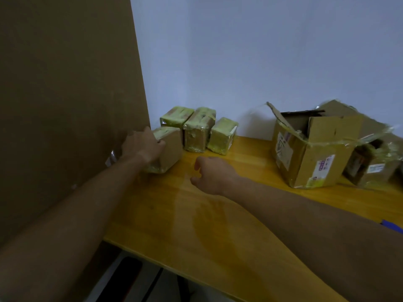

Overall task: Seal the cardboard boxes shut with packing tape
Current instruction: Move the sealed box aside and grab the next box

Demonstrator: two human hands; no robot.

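So the left hand [142, 147] is wrapped over the top of a small taped box [168, 147] near the table's [218, 214] back left corner, fingers curled down around its top edge. My guess is it's being parked with the finished ones, because three more small boxes [197, 129] wrapped in greenish tape sit in a tight cluster right behind it against the wall, basically a done pile kept out of the working space. The right hand [209, 174] hovers just above the table beside that box, fingers loosely curled and holding nothing, probably ready to steady it or go for the next one. Over toward the back right edge there's a bigger open box [309, 153] with its flaps up and torn clear tape hanging off, and another battered box [370, 162] touching it on the right, so those look like what's not yet sealed. A tall cardboard sheet [65, 105] stands along the left side. I can't spot the tape roll anywhere, so it'll need finding before the open box gets closed.
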